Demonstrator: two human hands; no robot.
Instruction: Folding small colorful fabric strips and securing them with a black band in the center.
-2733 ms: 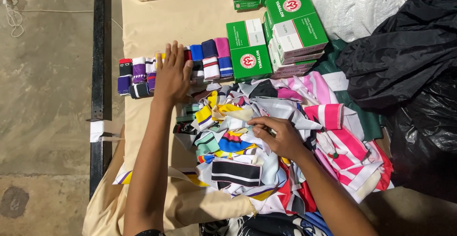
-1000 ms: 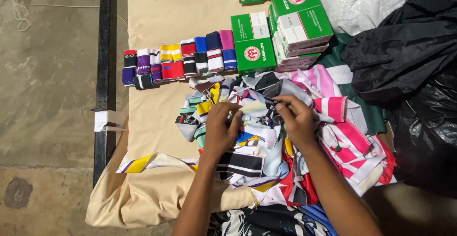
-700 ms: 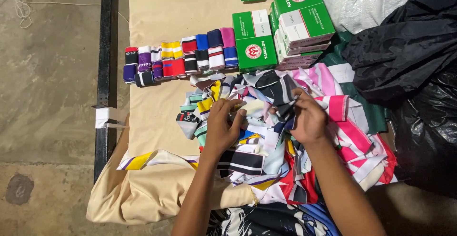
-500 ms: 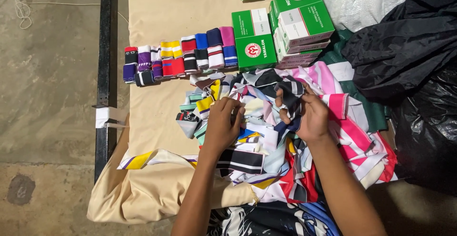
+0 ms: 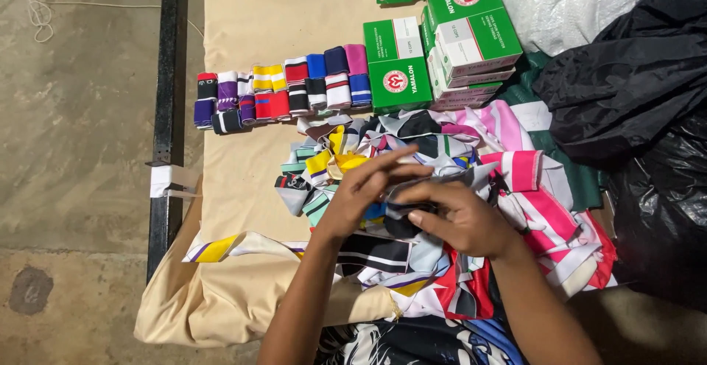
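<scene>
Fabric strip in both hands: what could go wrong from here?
1. The left hand and right hand work the dark strip right over the loose pile; a neighbouring strip could get caught up with it.
2. The rolled row lies close to the pile's edge; a sweeping forearm might knock rolls out of line.
3. The stacked green boxes look uneven and may slide.
</scene>
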